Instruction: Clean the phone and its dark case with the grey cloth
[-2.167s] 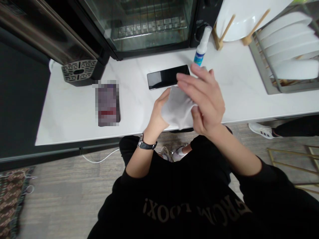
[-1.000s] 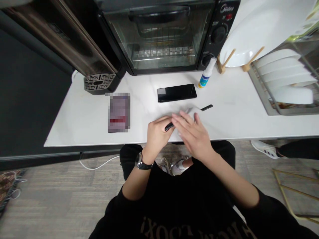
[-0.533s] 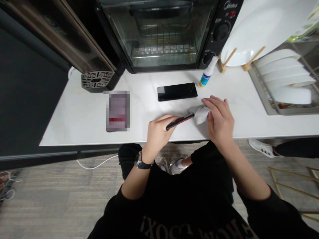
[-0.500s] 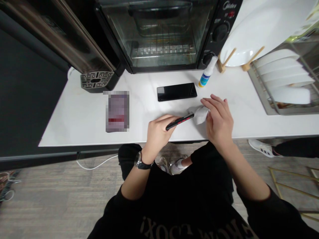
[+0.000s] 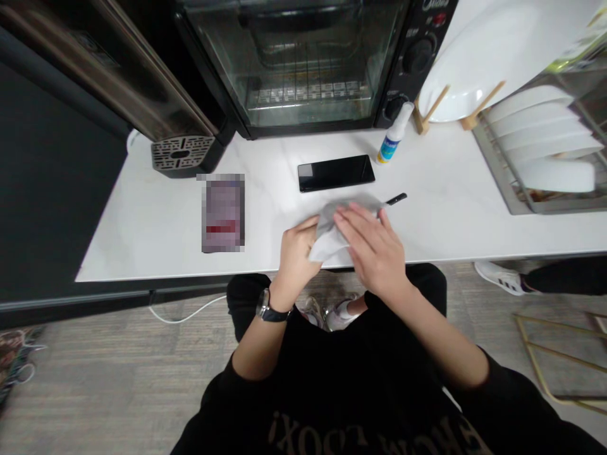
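A pale grey wiping cloth [image 5: 328, 243] is spread beside and over the front of my left hand [image 5: 300, 249]. That hand is closed on a slim black phone, which the cloth now hides; its edge with red marks shows only in the earlier frame. My right hand [image 5: 374, 249] presses the cloth from above, fingers long and close together, slightly blurred. Past the cloth's right end a short black handle [image 5: 397, 199], perhaps a small knife's, sticks out; its other end is covered. Beyond both hands a black phone [image 5: 336, 174] lies flat on the counter.
A white spray bottle [image 5: 394, 134] stands on the white counter [image 5: 142, 234] before the toaster oven [image 5: 308, 69]. A pixelated item [image 5: 222, 213] lies at left, near a machine's drip tray [image 5: 183, 155]. Dishes [image 5: 545, 126] fill a rack at right. Another person's shoe [image 5: 500, 278] shows below.
My right hand has moved left with the cloth, covering the phone in my left hand. The black handle at right has come into sight. My left hand stays in about the same place.
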Available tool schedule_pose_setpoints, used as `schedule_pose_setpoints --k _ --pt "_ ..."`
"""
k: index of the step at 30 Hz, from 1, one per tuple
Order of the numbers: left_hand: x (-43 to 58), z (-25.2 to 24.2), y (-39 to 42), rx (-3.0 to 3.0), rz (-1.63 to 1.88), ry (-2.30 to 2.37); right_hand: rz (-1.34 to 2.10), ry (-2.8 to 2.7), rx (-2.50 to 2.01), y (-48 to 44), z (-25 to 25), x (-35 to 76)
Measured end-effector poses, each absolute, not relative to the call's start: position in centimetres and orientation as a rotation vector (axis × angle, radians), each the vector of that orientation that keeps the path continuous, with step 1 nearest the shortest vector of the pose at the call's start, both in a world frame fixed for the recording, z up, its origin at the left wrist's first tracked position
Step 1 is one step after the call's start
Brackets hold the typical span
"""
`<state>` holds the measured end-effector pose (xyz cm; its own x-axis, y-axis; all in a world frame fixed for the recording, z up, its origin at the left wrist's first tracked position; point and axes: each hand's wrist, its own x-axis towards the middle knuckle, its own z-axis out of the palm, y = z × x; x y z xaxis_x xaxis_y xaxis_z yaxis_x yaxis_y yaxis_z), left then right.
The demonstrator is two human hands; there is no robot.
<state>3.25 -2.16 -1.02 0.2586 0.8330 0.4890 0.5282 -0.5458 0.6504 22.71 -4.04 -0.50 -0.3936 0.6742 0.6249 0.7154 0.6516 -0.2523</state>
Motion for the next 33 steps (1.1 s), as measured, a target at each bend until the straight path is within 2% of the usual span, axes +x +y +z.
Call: schedule_pose_setpoints --k 7,17,27,33 --pt "4.0 0.5 -2.2 2.104 1.153 1.235 0.001 -1.896 -1.325 -2.0 -0.5 27.2" --pt "2.6 -3.4 -2.1 2.144 1.187 1.365 -0.038 -2.218 -1.003 -6.1 -0.2 18.5" --pt "4.0 0.3 -2.1 2.077 1.17 1.242 -0.019 -1.944 -1.347 -1.1 0.1 27.4" --pt "3.8 -0.6 -2.1 2.067 1.155 1.301 0.02 -2.014 -1.27 -3.3 0.1 23.3"
